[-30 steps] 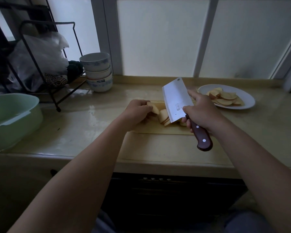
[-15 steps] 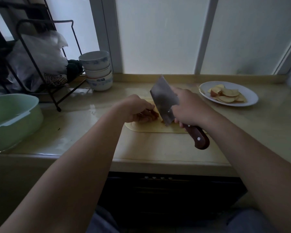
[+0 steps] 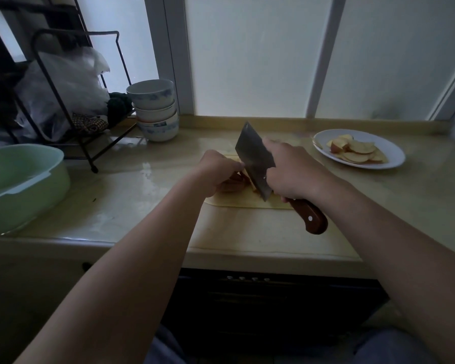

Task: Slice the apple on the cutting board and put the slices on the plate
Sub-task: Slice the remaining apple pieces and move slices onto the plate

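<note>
A pale cutting board (image 3: 250,202) lies on the counter in front of me. On it sits a piece of apple (image 3: 233,183), mostly hidden under my left hand (image 3: 217,170), whose curled fingers hold it down. My right hand (image 3: 292,172) grips the brown wooden handle of a cleaver (image 3: 255,161). The blade stands on edge against the apple, right beside my left fingers. A white plate (image 3: 394,153) at the right back carries several apple slices (image 3: 356,151).
A stack of white and blue bowls (image 3: 154,110) stands at the back left by the window. Beside it a black wire rack (image 3: 63,101) holds plastic bags. A pale green basin (image 3: 19,179) sits at the left edge. The counter's front edge (image 3: 247,254) runs below the board.
The cleaver has turned from flat-side-up to edge-down and come down onto the apple beside my left fingers. My left hand has stayed on the apple.
</note>
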`<state>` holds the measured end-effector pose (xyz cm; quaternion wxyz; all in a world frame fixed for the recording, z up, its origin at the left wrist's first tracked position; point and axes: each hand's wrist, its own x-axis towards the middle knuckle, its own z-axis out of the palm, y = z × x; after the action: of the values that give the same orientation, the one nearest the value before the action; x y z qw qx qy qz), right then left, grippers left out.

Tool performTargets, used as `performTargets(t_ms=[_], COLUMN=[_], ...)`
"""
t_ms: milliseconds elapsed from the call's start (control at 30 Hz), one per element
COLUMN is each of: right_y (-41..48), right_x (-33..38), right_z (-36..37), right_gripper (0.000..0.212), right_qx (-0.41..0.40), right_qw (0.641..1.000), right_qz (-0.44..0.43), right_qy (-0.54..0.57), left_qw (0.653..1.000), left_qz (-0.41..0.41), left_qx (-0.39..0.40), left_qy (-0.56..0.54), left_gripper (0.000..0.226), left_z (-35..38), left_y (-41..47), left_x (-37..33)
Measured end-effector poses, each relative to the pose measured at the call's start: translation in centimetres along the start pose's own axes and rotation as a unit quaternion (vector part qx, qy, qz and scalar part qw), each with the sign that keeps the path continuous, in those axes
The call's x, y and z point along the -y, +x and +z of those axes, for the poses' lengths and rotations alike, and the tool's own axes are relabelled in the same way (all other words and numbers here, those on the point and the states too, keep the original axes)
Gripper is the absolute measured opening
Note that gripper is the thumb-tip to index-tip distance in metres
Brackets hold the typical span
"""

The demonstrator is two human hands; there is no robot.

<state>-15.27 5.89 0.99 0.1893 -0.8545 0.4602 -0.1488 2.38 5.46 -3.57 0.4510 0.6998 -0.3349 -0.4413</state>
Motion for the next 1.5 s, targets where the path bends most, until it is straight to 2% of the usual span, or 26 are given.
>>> performTargets(t_ms=[233,300,433,500,600,667,733,933,1033,1133,1267,1500], right_y=[0.6,0.9,1.1,1.2,1.3,1.2,0.9,0.5,0.5,0.6,0.9,0.7], right_x=[0.6,0.7,0.5,0.3,-0.1,-0.3,-0.4,-0.8,-0.8,-0.7,-0.7,-1.0], right_z=[0.3,0.6,0.9,0.7,0.5,0.4,0.1,-0.5,-0.6,-0.4,0.0,-0.7], right_gripper=[0.059,0.061,0.065,0.058,0.062,0.073,0.075,0.08,0.078,0.078,0.076,0.072], right_qx=[0.003,0.0,-0.005,-0.005,-0.006,-0.008,-0.012,-0.014,-0.012,-0.011,-0.015,-0.021], right_qw=[0.999,0.998,0.997,0.996,0.995,0.994,0.993,0.993,0.992,0.993,0.992,0.997], right_qz=[-0.004,-0.002,0.011,0.022,0.03,0.034,0.04,0.05,0.048,0.041,0.034,0.016], right_qy=[0.05,0.062,0.08,0.087,0.099,0.104,0.108,0.106,0.112,0.113,0.12,0.072], left_qw=[0.998,0.996,0.99,0.984,0.963,0.94,0.922,0.894,0.897,0.909,0.929,0.936], left_qz=[0.051,0.074,0.111,0.136,0.205,0.251,0.281,0.332,0.34,0.333,0.315,0.312], left_qx=[-0.028,-0.034,-0.032,-0.03,-0.034,-0.055,-0.072,-0.094,-0.075,-0.052,-0.068,-0.056], left_qy=[0.021,0.033,0.075,0.107,0.171,0.223,0.255,0.284,0.272,0.244,0.181,0.151], left_gripper=[0.01,0.004,0.021,0.019,0.033,0.031,0.03,0.018,0.01,0.015,0.019,0.023], left_z=[-1.4,-1.6,-1.6,-1.6,-1.6,-1.4,-1.1,-0.8,-1.0,-1.5,-1.6,-0.4], left_y=[-0.5,-0.7,-0.9,-0.8,-0.4,-0.4,-0.2,0.2,0.0,-0.2,0.3,0.5], left_x=[0.4,0.8,1.6,2.2,3.0,3.1,3.3,3.2,2.6,2.3,2.6,2.9])
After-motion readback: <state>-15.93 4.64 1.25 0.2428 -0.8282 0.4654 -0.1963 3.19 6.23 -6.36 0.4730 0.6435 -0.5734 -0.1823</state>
